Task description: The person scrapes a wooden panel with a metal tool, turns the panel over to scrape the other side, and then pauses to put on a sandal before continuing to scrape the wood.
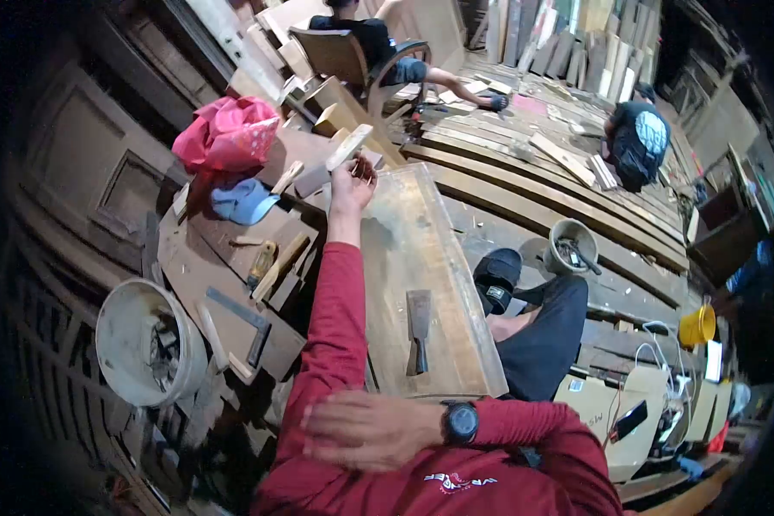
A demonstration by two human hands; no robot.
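Left hand (353, 182) holds a wood block (349, 146) raised in a closed grip for inspection; right hand (365, 427), released, rests on the left arm; next likely needs the chisel (418, 329) on the surface (456, 344).

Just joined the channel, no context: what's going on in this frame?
A person in a red long-sleeve top sits at a wooden board in a woodshop. The left hand is stretched out, its grip on a small wood block. The right hand, with a black watch at the wrist, rests flat on the left upper arm and holds nothing. A chisel lies untouched on the board. Two other people work farther back.
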